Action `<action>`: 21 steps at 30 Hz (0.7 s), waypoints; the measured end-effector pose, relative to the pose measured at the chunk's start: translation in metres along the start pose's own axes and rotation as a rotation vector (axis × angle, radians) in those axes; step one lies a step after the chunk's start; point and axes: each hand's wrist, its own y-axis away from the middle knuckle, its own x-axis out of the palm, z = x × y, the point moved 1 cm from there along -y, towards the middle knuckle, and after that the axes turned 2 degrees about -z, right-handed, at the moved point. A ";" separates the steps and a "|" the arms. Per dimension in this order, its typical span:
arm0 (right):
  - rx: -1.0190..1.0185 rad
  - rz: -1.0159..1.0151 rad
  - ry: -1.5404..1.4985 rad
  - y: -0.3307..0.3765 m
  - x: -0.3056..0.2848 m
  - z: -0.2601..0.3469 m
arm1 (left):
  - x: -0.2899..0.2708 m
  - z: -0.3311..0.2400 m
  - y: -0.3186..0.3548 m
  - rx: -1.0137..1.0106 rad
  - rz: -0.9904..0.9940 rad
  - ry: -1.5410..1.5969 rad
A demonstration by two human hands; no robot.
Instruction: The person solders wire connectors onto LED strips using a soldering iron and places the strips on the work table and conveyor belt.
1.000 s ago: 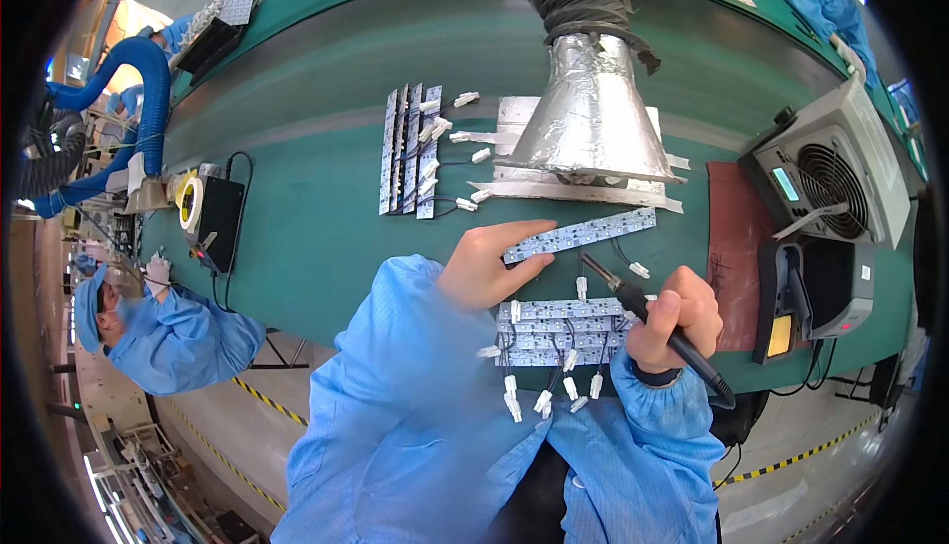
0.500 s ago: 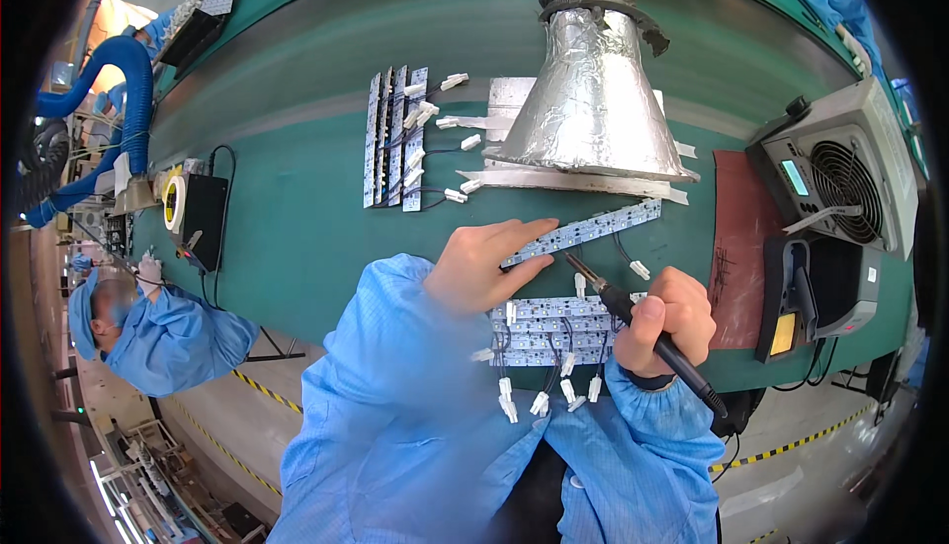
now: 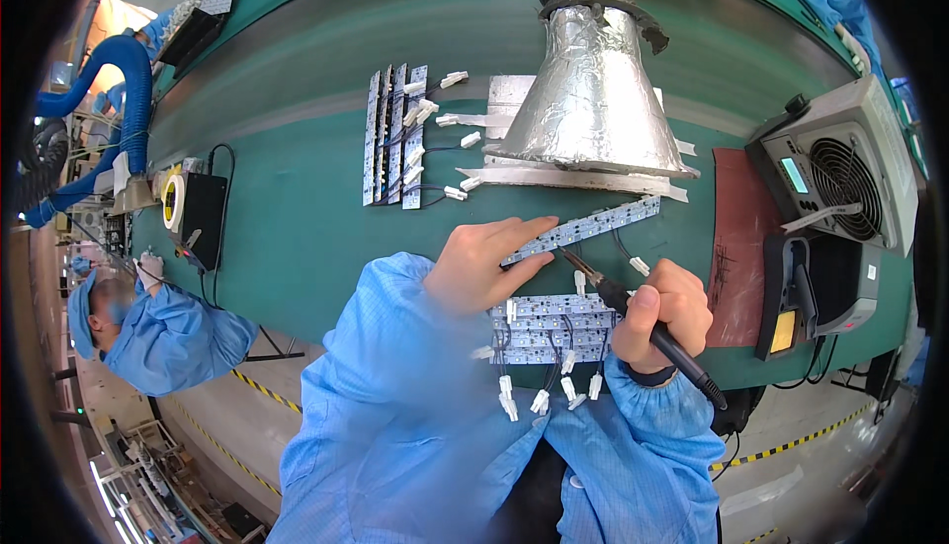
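Foil-covered hood, pale fan unit (its small screen aglow), blue hose.

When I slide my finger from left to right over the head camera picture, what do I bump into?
Blue hose → black box → side-by-side circuit strips → left hand → right hand → red mat → round black fan.

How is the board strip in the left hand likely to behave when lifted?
The board strip is probably stiff, as it runs straight beyond the left hand. It is likely light, being narrow. Its thin curved wire would probably flop, with the white connector at its end.
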 end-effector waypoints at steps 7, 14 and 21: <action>-0.003 0.014 -0.010 0.000 -0.001 0.000 | 0.000 0.000 0.000 0.007 -0.003 0.006; -0.007 0.006 -0.017 0.000 0.000 -0.001 | 0.000 0.000 0.001 -0.006 0.006 -0.004; -0.008 -0.007 -0.021 0.000 0.001 -0.001 | 0.000 -0.001 0.000 -0.011 0.006 -0.005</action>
